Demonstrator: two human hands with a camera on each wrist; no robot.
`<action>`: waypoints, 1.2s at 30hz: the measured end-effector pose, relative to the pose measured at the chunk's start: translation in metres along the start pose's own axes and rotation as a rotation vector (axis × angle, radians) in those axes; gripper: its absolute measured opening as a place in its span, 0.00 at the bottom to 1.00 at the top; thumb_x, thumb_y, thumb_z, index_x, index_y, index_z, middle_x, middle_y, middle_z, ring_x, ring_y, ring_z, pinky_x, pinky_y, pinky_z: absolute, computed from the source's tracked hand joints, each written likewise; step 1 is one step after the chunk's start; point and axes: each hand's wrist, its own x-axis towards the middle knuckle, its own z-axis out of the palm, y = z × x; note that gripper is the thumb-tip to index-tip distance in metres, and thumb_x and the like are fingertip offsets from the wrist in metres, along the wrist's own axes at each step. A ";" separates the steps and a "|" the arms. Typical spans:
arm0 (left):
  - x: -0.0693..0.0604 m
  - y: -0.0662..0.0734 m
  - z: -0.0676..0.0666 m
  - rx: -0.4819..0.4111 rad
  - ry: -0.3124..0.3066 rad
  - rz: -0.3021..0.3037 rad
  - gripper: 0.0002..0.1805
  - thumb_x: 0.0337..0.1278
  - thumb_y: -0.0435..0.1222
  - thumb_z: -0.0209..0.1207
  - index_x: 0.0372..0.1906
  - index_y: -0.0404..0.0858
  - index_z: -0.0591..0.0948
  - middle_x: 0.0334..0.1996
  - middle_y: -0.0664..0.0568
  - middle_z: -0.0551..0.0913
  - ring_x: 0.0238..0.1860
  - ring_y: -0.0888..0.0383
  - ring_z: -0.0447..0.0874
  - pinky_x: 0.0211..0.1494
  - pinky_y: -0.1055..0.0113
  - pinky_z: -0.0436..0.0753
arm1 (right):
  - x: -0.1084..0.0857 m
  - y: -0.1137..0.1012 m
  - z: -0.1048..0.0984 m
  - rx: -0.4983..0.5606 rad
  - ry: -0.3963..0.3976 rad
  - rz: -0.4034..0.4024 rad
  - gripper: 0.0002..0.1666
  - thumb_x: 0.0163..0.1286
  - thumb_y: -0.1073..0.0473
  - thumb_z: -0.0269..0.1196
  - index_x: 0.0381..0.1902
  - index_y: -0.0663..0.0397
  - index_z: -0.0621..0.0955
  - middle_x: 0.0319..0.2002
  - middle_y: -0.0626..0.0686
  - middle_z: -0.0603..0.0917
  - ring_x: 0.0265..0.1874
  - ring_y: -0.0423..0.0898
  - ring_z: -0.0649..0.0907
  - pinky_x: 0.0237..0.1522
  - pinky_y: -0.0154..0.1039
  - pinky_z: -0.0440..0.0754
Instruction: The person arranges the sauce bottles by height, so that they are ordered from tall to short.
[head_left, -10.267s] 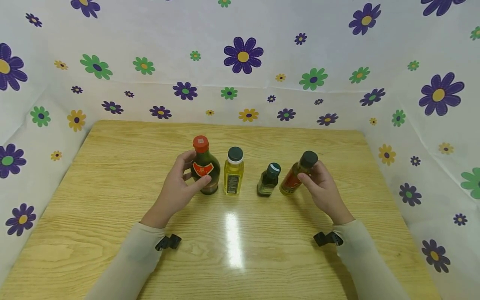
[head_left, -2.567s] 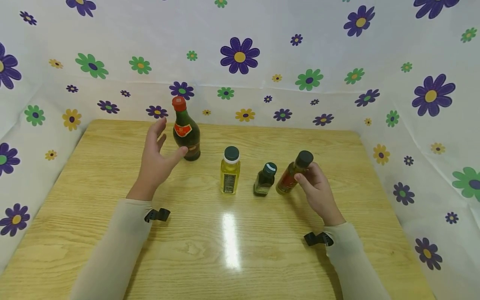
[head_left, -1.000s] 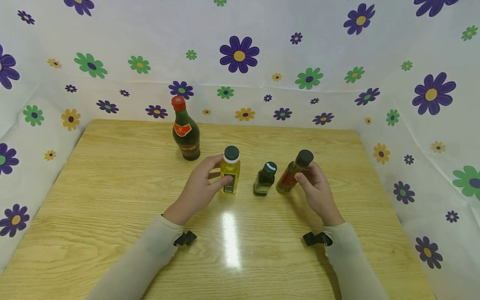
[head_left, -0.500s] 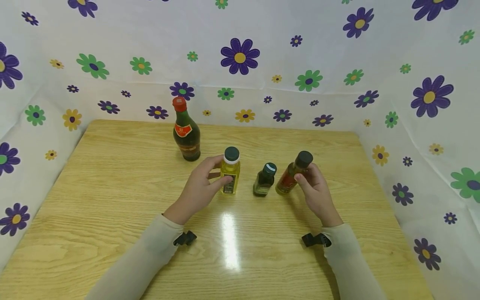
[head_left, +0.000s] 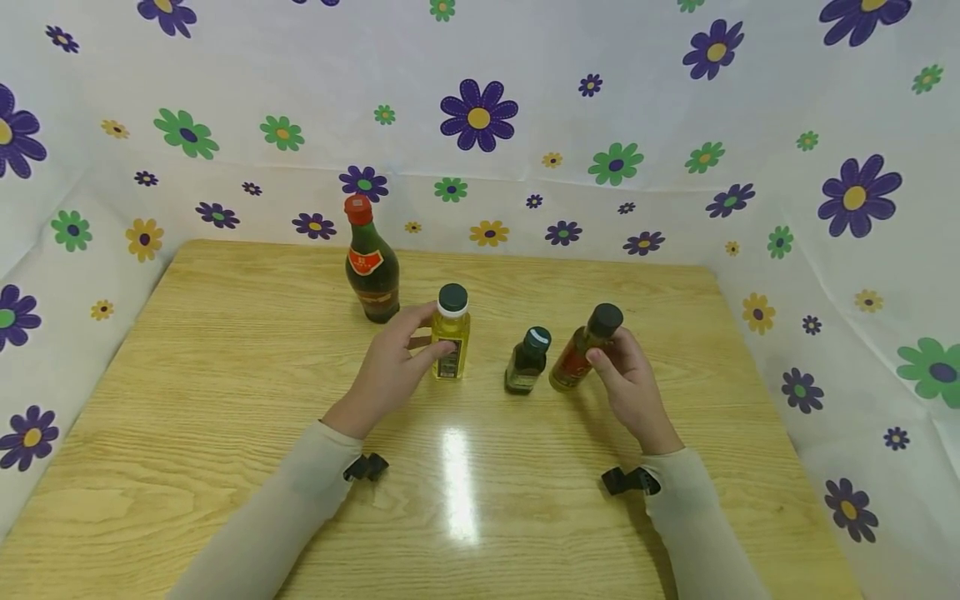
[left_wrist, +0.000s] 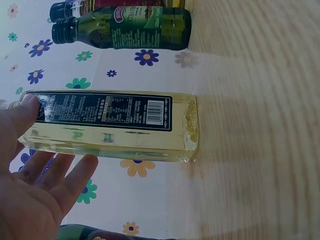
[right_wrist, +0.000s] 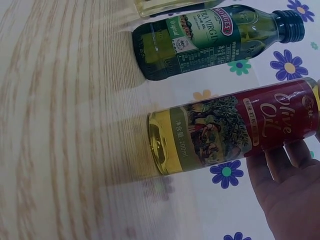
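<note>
In the head view my left hand grips the yellow oil bottle with the dark green cap, thumb on its black label. The left wrist view shows this bottle upright, its base at or just off the table. My right hand holds the red-labelled olive oil bottle near its upper part; in the right wrist view the fingers lie along that bottle. Between the two held bottles stands a small dark green bottle, touched by neither hand.
A tall dark bottle with a red cap stands behind and left of the yellow bottle. Flower-printed cloth rises behind and at both sides of the wooden table.
My left hand moved off the red-capped bottle, took hold of the yellow bottle and has just shifted it slightly left and back. The right hand still holds its bottle in place.
</note>
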 end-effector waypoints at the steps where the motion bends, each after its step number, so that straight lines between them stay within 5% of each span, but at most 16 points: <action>1: 0.001 0.000 -0.001 -0.003 0.004 -0.001 0.30 0.67 0.36 0.67 0.71 0.42 0.74 0.62 0.49 0.77 0.64 0.49 0.77 0.62 0.43 0.82 | 0.000 0.000 0.000 -0.002 -0.003 0.002 0.23 0.82 0.67 0.52 0.71 0.66 0.68 0.62 0.44 0.77 0.64 0.39 0.77 0.64 0.28 0.75; 13: 0.021 -0.005 -0.008 0.065 0.053 -0.008 0.31 0.72 0.38 0.61 0.75 0.41 0.68 0.68 0.49 0.73 0.68 0.51 0.73 0.64 0.52 0.82 | 0.000 -0.001 0.000 0.010 0.005 -0.023 0.21 0.81 0.70 0.52 0.69 0.68 0.69 0.61 0.44 0.78 0.62 0.40 0.78 0.63 0.29 0.76; 36: 0.057 -0.010 -0.002 0.078 0.194 -0.006 0.29 0.73 0.38 0.60 0.75 0.41 0.69 0.67 0.48 0.75 0.66 0.52 0.75 0.66 0.52 0.81 | 0.000 0.003 0.001 -0.007 0.029 -0.036 0.20 0.80 0.72 0.53 0.66 0.68 0.70 0.58 0.43 0.79 0.61 0.40 0.79 0.63 0.29 0.75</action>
